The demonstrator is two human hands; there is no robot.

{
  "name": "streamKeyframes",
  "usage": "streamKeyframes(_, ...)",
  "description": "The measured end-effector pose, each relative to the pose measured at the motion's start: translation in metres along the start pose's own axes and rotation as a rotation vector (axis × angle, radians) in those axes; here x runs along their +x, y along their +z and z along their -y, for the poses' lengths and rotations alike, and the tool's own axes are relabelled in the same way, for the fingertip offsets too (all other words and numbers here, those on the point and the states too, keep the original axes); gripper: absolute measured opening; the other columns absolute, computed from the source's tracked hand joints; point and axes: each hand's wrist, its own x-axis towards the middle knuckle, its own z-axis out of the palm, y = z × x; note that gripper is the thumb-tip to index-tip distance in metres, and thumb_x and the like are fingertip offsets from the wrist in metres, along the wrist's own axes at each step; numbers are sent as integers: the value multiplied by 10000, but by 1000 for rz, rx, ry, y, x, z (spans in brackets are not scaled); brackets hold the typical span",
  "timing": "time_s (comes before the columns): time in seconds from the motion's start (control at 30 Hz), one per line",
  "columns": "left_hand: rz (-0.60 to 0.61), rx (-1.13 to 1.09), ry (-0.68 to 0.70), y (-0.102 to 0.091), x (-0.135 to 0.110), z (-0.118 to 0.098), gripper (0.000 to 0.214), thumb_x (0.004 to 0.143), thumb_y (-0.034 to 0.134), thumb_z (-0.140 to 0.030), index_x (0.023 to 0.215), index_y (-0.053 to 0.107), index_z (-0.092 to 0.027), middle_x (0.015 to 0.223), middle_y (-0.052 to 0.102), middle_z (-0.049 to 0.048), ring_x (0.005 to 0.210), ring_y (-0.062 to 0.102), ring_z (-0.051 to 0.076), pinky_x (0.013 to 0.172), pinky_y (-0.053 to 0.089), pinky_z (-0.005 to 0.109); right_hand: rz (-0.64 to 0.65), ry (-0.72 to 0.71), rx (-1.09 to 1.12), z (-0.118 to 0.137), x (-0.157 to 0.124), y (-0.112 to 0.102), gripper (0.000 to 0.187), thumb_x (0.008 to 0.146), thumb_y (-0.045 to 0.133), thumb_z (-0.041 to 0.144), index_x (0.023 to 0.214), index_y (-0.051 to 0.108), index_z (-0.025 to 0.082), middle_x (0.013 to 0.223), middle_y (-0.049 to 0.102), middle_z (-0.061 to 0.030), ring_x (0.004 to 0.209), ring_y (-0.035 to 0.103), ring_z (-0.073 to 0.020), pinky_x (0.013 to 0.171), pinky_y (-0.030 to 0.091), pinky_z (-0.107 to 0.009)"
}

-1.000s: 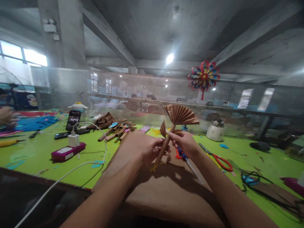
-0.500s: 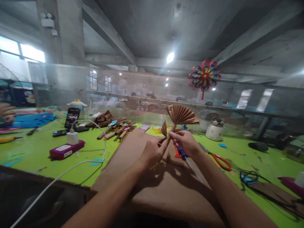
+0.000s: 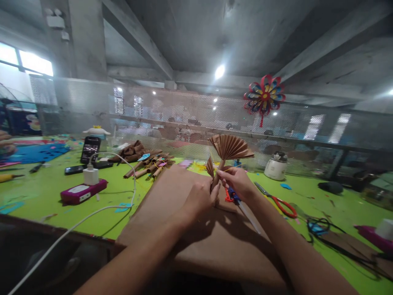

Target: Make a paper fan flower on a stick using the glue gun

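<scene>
Grasping a rolled brown paper stem [image 3: 219, 170] low down with the left hand [image 3: 199, 198] and pinching it higher up with the right hand [image 3: 238, 182]. Tilted slightly right above brown sheeting [image 3: 150, 209], with 1 large pleated fan [image 3: 231, 147] on top and 1 small pleated piece [image 3: 210, 167] on the left. Flanked by scissors [image 3: 272, 198] on the right, paper rolls [image 3: 150, 164] far left.

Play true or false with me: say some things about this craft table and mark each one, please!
1. The left grip and right grip hold the rolled brown paper stem. True.
2. The pleated brown paper fan is folded shut. False: it is spread open.
3. The white boxy charger sits on the long purple power strip. True.
4. The right grip holds the orange-handled metal scissors. False: they lie on the flat green table.
</scene>
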Motion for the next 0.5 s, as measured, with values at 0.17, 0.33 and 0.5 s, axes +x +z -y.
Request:
streamKeyframes(0.17,7,-37,-58,5,0,1,334,914,360,-344,1020,610,-149,840,654,111,699,578,191,650,374,288,18,9,18,-5,3,0,305,645,736,410,638,620,128,478,517,28,399,401,-59,408,290,-215)
streamKeyframes(0.33,-4,-90,-73,7,-2,2,335,904,386,-365,1022,622,-159,865,653,129,698,576,203,662,369,298,12,6,16,-7,3,0,307,641,735,409,638,613,128,493,516,28,409,403,-63,415,296,-220)
streamKeyframes(0.5,-25,-193,-100,10,0,5,292,875,439,-362,1012,617,-175,846,650,103,699,572,193,651,367,287,20,-11,-27,-8,4,-3,301,667,720,408,641,617,127,490,509,30,417,403,-64,421,301,-218)
